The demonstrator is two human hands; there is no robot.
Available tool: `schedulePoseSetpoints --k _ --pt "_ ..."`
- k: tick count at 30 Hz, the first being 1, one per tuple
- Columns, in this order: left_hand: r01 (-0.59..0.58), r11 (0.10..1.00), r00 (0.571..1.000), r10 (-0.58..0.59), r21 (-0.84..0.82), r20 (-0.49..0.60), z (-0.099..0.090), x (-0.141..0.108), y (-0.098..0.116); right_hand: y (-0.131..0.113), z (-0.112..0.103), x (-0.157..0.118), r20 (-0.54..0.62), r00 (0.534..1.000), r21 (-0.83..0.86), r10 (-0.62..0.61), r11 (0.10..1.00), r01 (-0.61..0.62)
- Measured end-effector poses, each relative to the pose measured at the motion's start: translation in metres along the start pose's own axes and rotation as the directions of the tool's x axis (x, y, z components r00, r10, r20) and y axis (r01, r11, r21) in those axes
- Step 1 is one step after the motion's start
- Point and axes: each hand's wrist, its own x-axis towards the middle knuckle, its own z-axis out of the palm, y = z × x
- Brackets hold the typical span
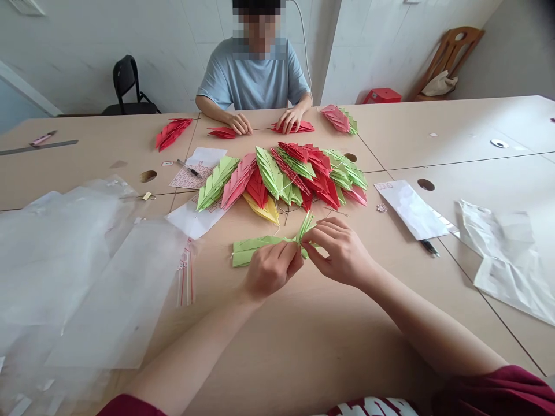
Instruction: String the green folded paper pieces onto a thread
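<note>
A pleated light-green folded paper piece (249, 249) is between my hands, just above the near part of the table. My left hand (273, 268) is closed on its middle, and one flat pleated end sticks out to the left. The fingertips of my right hand (336, 248) pinch the same paper at its gathered, fanned part. Both hands nearly touch each other. A pale string seems to run near the paper, but the fingers hide most of the grip. Just beyond lies a heap of folded paper pieces (321, 173) in red, green and pink, with a yellow one (262, 208) at its front.
Plastic bags (87, 260) cover the left side; another bag (505, 254) lies at right. White papers (411, 208) and pens (429, 248) are scattered about. Across the table (303, 358) a person in a blue shirt (255, 75) handles red folded paper (299, 126).
</note>
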Motion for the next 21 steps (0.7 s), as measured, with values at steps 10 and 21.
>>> schedulePoseSetpoints --k 10,21 --pt "0.240 0.951 0.970 -0.241 -0.195 0.019 -0.006 -0.005 -0.007 0.022 -0.028 0.002 -0.198 0.939 0.031 0.280 0.960 -0.279" --pt "0.587 0.116 0.661 -0.640 -0.801 0.391 0.007 -0.004 -0.014 0.026 -0.035 0.004 -0.019 0.932 0.311 0.362 0.888 -0.339"
